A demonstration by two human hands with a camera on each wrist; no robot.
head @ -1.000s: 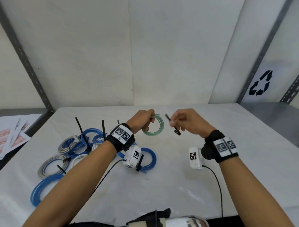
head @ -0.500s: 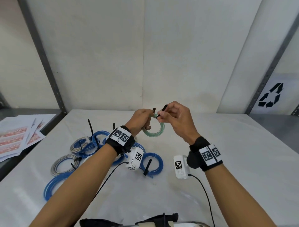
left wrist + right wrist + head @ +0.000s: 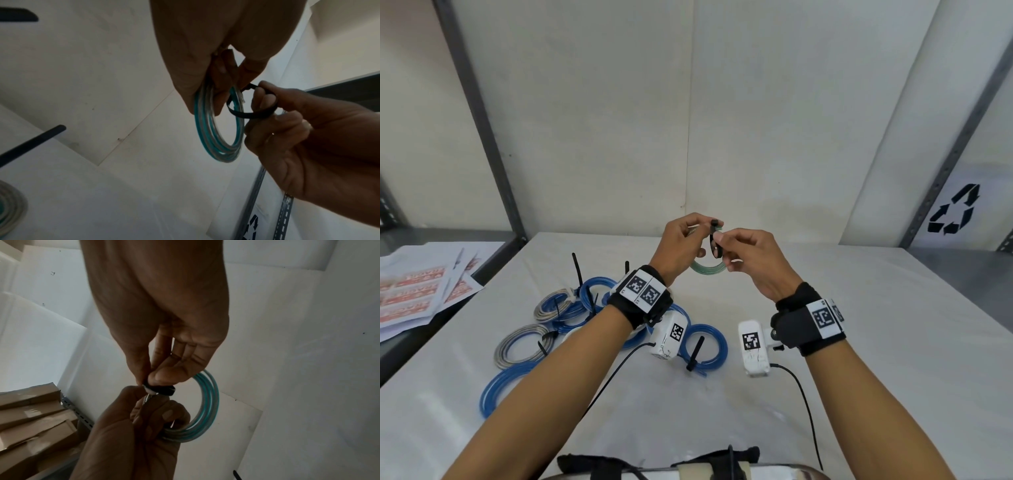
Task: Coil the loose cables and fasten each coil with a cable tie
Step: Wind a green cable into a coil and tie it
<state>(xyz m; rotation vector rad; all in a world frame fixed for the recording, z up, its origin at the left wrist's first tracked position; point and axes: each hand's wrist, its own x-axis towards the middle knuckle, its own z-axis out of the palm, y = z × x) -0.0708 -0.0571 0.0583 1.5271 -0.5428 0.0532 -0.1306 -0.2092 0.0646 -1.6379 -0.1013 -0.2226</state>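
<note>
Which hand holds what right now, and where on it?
Left hand grips the green cable coil at its top; right hand pinches the black cable tie looped through it.

tied coils (image 3: 571,318) crowd table's (image 3: 893,342) left, right side bare
</note>
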